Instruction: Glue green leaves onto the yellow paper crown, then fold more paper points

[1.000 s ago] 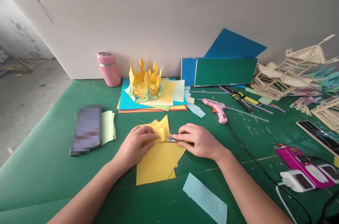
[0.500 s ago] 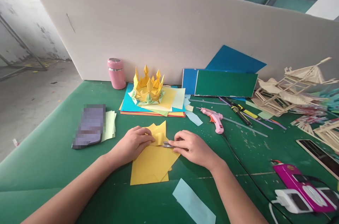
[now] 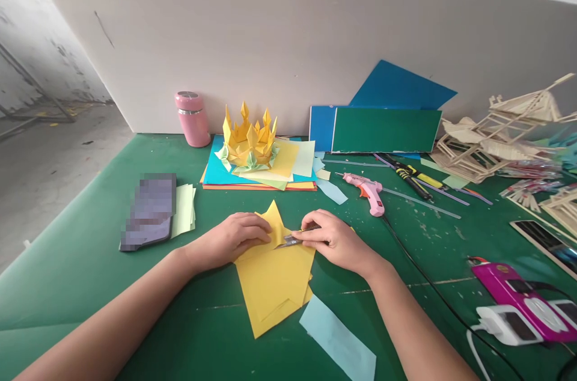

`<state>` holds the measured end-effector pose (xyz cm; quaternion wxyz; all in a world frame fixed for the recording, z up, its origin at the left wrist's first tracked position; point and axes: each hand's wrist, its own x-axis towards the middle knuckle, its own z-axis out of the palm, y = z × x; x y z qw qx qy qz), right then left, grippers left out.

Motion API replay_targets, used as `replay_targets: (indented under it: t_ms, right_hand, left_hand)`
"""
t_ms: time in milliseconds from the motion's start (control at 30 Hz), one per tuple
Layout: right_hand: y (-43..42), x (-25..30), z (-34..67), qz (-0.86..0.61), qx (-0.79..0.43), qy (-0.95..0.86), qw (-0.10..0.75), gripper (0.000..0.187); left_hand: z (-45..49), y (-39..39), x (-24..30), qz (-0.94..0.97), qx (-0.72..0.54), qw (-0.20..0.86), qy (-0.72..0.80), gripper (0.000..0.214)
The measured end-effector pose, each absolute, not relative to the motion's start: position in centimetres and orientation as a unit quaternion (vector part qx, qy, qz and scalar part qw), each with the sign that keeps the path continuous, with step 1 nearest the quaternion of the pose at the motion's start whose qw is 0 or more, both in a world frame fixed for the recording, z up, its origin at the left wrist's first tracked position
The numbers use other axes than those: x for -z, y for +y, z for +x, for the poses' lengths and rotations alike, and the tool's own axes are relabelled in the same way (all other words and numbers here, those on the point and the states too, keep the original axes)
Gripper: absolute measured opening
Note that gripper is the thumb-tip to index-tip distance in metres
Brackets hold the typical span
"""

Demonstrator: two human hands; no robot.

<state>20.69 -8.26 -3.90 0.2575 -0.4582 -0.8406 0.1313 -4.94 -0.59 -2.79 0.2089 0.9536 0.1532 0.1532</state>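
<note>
Sheets of yellow paper [image 3: 273,285] lie on the table in front of me, the upper part folded over. My left hand [image 3: 232,240] is closed on the folded part at its left side, with the fingertips pressing it down. In my right hand [image 3: 338,243] is a utility knife [image 3: 291,241], gripped between thumb and fingers. Its blade points left and lies at the fold, close to my left fingertips. Most of the knife's handle is hidden by my fingers.
A yellow paper crown [image 3: 250,149] sits on coloured sheets behind my hands. Right of it lie a pink glue gun [image 3: 369,192] with a cord and black-and-yellow tools [image 3: 412,179]. A light-blue paper strip [image 3: 340,336] is near the front; a phone [image 3: 153,207] lies left.
The yellow paper has turned anticlockwise, its lower end swinging right. The knife has shifted slightly right, with more of its blade showing. My view has tilted slightly downward.
</note>
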Motion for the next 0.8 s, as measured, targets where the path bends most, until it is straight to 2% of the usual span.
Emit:
replay_targets:
  t_ms: [600, 800]
  right_hand:
    - [-9.0, 3.2, 19.8, -0.454, -0.171, -0.837, 0.254, 0.018]
    - [-8.8, 3.5, 19.4, -0.431, -0.168, -0.848, 0.258, 0.021]
  left_hand:
    - [-5.0, -0.7, 2.5, 0.948, -0.137, 0.221, 0.184, 0.033]
    - [-4.9, -0.7, 2.7, 0.95, -0.142, 0.215, 0.177, 0.033]
